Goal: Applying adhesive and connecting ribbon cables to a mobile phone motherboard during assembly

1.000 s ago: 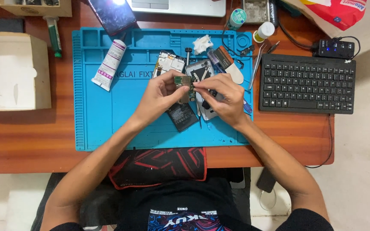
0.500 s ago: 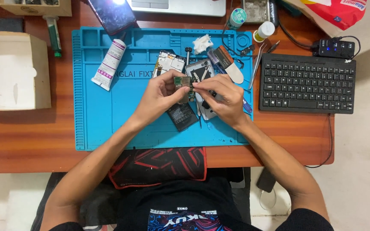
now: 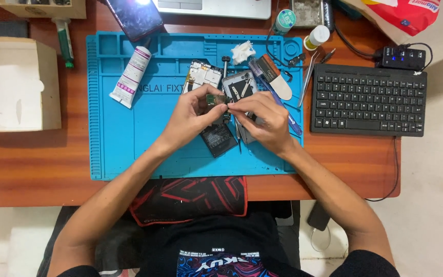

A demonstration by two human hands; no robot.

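My left hand [image 3: 193,115] pinches a small green circuit board [image 3: 214,99] above the blue repair mat [image 3: 124,149]. My right hand [image 3: 260,118] meets it from the right, fingertips closed on the board's right edge. Under my hands lies an opened phone with a dark battery [image 3: 217,139]. A white phone frame [image 3: 201,76] and a grey back cover [image 3: 240,85] lie just beyond my fingers.
On the mat: a white tube [image 3: 131,76], a crumpled tissue [image 3: 242,51], a spudger and a blue-handled tool [image 3: 283,110]. A black keyboard [image 3: 368,100] sits right, tweezers [image 3: 307,78] beside it. A white box [image 3: 14,84] stands left; a dark phone [image 3: 134,18] at the top.
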